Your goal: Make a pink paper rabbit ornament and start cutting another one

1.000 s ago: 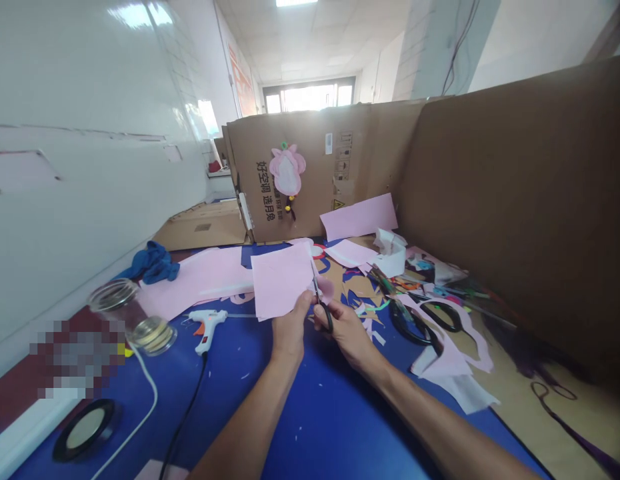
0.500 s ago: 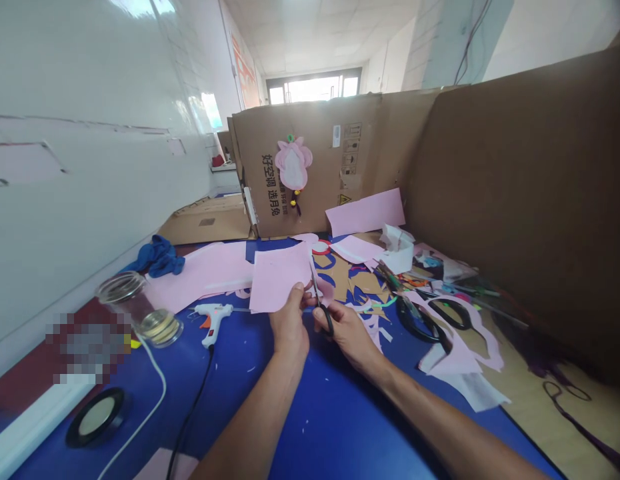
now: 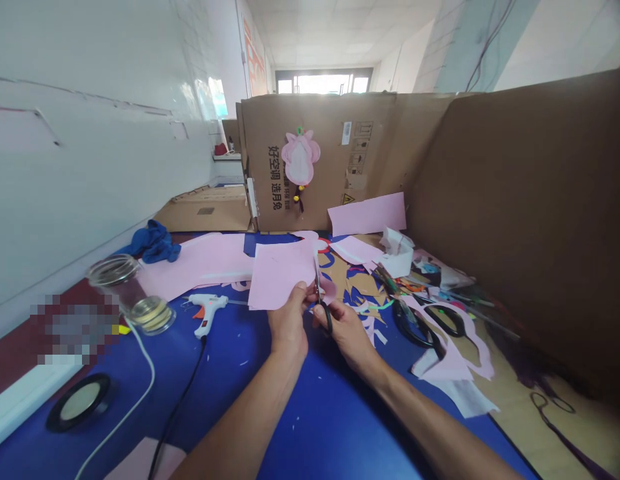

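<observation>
My left hand grips a pink sheet by its lower right corner, thumb on top. The sheet is held up over the table, with a curled pink strip at its right side. In my right hand is a pair of scissors with black handles, the blades pointing away from me along the sheet's right edge. Both hands are close together, and the fingers under the sheet are partly hidden. Whether the blades are fully closed is hard to make out.
On the blue table a white glue gun, a glass jar and a black tape roll lie left. Pink and cardboard scraps lie behind my right hand. A cardboard panel stands at the back, bearing a pink ornament.
The view has shifted slightly. The pink sheet and scissors stay in my hands, with the blades now standing a little more upright along the sheet's right edge.
</observation>
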